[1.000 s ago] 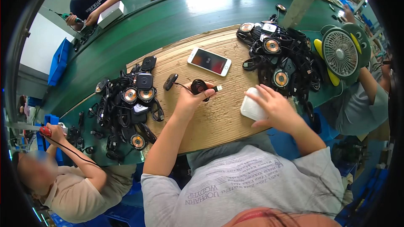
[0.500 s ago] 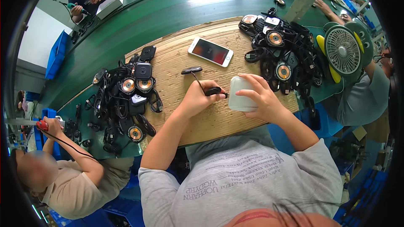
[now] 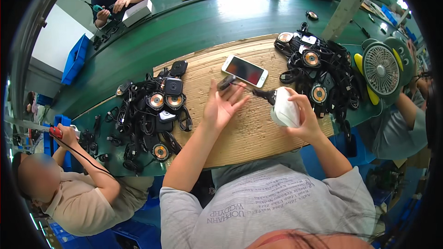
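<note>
My right hand point(image 3: 305, 119) grips a white block-shaped device point(image 3: 287, 109), tilted, over the cardboard. A bundled black cable point(image 3: 265, 94) is at its left side and appears plugged into it. My left hand point(image 3: 221, 109) is palm up with its fingers spread. At its fingertips is a small dark round puck point(image 3: 226, 82), blurred; whether it rests on the fingers or hangs above them I cannot tell. Just beyond the puck lies a white-framed smartphone point(image 3: 245, 70) on the cardboard sheet point(image 3: 230, 143).
Piles of black cabled charger pucks lie left point(image 3: 159, 101) and right point(image 3: 314, 67) of the cardboard, some showing copper coils. A green fan point(image 3: 381, 67) stands at the right. Co-workers sit at the left point(image 3: 87, 198), far left and right. A pillar point(image 3: 346, 9) rises beyond the right pile.
My left hand has let go of the cable bundle and opened palm up. My right hand has moved right and tilted the white device; the cable now hangs at its side.
</note>
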`<state>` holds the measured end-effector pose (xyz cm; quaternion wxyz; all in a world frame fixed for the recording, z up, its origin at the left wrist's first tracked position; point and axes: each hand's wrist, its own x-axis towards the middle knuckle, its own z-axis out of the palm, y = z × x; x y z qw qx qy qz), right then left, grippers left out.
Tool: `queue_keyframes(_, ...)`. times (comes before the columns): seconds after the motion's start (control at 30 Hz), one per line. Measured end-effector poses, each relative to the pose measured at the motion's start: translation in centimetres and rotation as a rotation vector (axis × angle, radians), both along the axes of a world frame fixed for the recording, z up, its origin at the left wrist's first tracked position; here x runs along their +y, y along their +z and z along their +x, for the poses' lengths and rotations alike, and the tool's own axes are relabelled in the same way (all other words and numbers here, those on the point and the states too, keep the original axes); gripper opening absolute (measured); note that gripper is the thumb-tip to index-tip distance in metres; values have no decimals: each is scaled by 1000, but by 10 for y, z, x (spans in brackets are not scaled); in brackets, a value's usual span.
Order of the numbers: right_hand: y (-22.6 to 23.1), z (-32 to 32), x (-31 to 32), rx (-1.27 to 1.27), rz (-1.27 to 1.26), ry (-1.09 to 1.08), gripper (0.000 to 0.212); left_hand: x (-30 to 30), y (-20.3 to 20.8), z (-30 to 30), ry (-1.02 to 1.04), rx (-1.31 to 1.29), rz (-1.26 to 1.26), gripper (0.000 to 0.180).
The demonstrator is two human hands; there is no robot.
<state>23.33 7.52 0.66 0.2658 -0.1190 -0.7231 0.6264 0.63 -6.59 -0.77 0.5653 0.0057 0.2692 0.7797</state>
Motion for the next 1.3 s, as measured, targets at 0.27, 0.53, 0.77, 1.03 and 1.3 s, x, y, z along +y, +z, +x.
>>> queue_keyframes(0.27,8,9,-4,-275,882,67,72,-21,-48,-40,190,-98,391,42)
queue_keyframes(0.53,8,-83,24,-264,1027,-94,52,-11,-28,-24,170,-196,420,26)
queue_keyframes(0.77,-26,-118,40,-420,1044,-21,44,-19,-25,-26,584,74,-31,27)
queue_keyframes(1.03,25,-121,16,-435,630,32,42,-22,-21,-25,634,168,-141,31)
queue_keyframes(1.3,8,-123,6,-111,248,30,41,-14,-19,-14,653,81,-77,31)
